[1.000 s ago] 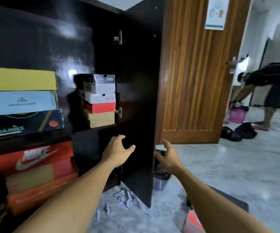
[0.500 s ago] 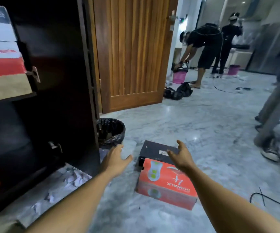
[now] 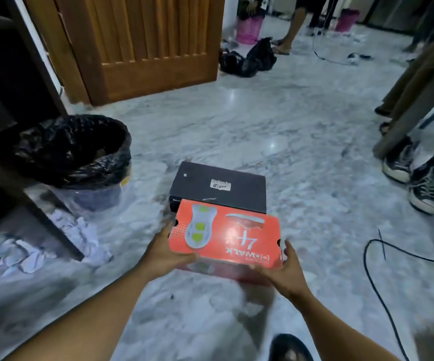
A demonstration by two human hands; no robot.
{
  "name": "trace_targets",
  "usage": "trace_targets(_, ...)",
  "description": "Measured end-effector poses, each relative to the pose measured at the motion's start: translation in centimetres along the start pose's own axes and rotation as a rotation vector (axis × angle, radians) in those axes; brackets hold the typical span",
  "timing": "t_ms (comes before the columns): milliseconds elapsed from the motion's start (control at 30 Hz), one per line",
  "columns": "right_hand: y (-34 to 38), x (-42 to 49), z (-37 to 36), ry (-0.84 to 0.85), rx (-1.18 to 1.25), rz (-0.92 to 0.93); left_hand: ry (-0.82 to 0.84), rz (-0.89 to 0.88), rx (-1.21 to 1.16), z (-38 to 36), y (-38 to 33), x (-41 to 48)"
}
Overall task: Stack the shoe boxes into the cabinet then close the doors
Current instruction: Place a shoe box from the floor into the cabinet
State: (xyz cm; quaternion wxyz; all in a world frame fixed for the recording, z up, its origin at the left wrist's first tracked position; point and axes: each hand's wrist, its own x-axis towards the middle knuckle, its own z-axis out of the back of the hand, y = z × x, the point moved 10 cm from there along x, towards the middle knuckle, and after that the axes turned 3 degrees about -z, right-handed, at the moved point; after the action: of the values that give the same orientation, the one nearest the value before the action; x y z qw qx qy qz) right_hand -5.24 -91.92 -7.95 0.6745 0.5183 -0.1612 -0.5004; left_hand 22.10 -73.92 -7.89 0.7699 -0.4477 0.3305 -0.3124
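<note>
- The marble floor was pretty cluttered. A bin lined with a black bag sat just beside the bottom corner of the dark cabinet door, with crumpled white paper scraps spread under and around that door's lower edge.
- A wooden door stood at the back, with black bags dumped on the floor next to its right edge and two pink buckets further off.
- A loose black cable curled across the floor on the right, near the box but not touching it.
- Someone's black-and-white sneakers were planted at the right edge of the view, well apart from the boxes. More legs further back, too blurry to say much.
- A black shoe box lay flat on the floor, and the orange shoe box overlapped its near edge in the view. Couldn't tell whether the two were touching.
- Left hand gripped the orange box at its left end, fingers curled under, thumb up by the corner.
- Right hand clamped the right end the same way, fingertips showing along the side.
- Both forearms reached forward and down, angled in toward the box, which tilted slightly and looked just off the floor.
- A dark shoe toe poked in at the bottom edge.
</note>
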Motion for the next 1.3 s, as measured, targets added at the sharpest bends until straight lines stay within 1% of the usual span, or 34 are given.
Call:
trace_targets(133, -2.4, 1.9, -0.9, 0.006, 0.013, 0.025, 0.017, -0.063, -0.07, -1.6, 2.2, 1.8)
trace_targets(267, -3.6, 3.3, -0.9, -0.016, -0.009, 0.039, -0.008, -0.048, -0.128, -1.9, 3.6, 2.9)
trace_targets(433, -3.5, 3.5, -0.8, -0.041, -0.02, 0.056, -0.006, -0.031, -0.157, -2.1, 4.2, 3.4)
trace_targets(633, -2.1, 2.4, -1.4, 0.002, -0.05, 0.096, -0.068, -0.024, -0.197, -1.3, 4.8, 0.9)
trace_targets(733, 0.0, 0.3, -2.5, 0.043, -0.035, 0.137, -0.112, -0.023, -0.219, 0.6, 5.0, -2.0)
trace_targets(900, 3.3, -4.9, -6.9, 0.206, 0.008, 0.182, -0.239, 0.017, -0.216, 6.0, 5.1, -9.9)
trace_targets(1033, 5.3, -10.0, -12.1, 0.291, 0.007, 0.232, -0.332, 0.038, -0.212, 11.5, 7.4, -17.7)
trace_targets(1167, 8.0, -14.8, -18.6, 0.413, -0.033, 0.289, -0.453, 0.072, -0.199, 17.3, 9.9, -25.5)
trace_targets(1300, 10.7, -19.6, -24.1, 0.51, -0.007, 0.325, -0.547, 0.122, -0.216, 22.7, 10.9, -32.0)
